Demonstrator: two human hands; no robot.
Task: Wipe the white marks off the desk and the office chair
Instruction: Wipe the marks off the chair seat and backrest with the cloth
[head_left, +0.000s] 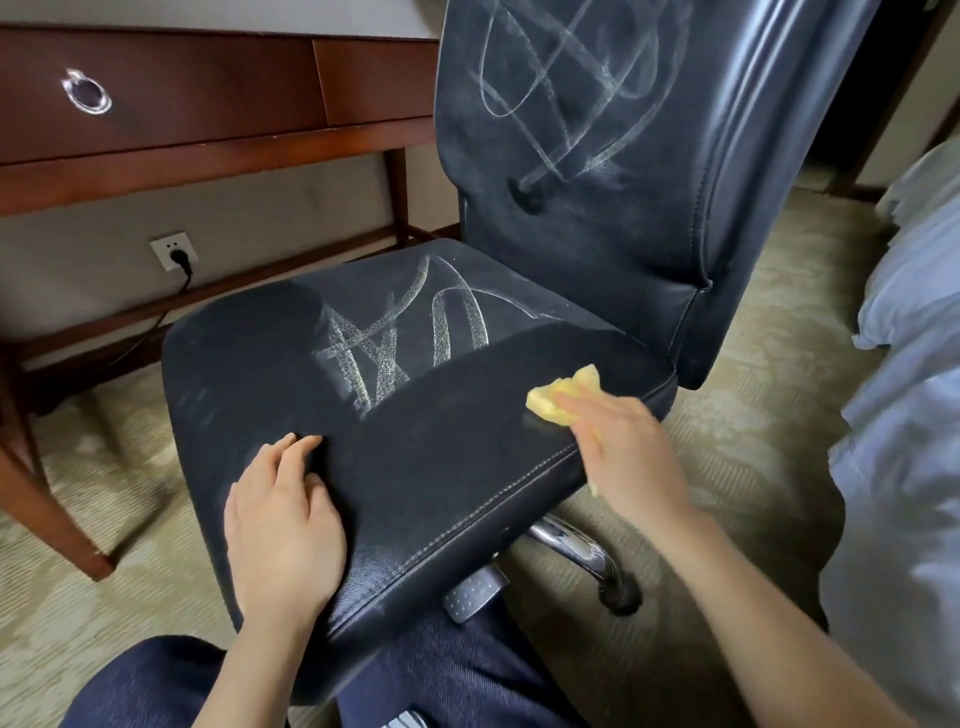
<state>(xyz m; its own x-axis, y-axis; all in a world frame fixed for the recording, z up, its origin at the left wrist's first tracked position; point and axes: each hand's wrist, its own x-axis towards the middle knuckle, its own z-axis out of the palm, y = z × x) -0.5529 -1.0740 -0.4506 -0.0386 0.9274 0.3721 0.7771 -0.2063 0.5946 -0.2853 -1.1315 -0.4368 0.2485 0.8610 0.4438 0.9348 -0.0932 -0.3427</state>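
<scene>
The office chair (467, 467) stands on patterned carpet (753, 364), between the desk (208, 156) and a bed (909, 364) with pale linen. White marks (384, 343) cover the rear middle of the seat; the front band of the seat shows dark. More white marks (571, 88) cross the backrest, whose top is cut off by the frame edge. The right hand (628, 447) presses a yellow cloth (550, 402) onto the right side of the seat, fingers extended; it is blurred, and most of the cloth is hidden beneath it. The left hand (285, 514) rests flat on the front left of the seat, fingers relaxed, holding nothing. The desk drawer carries a ring pull (87, 93). A wall socket (174, 251) with a plug sits below the desk. The chrome base (571, 545) is mostly hidden under the seat.
</scene>
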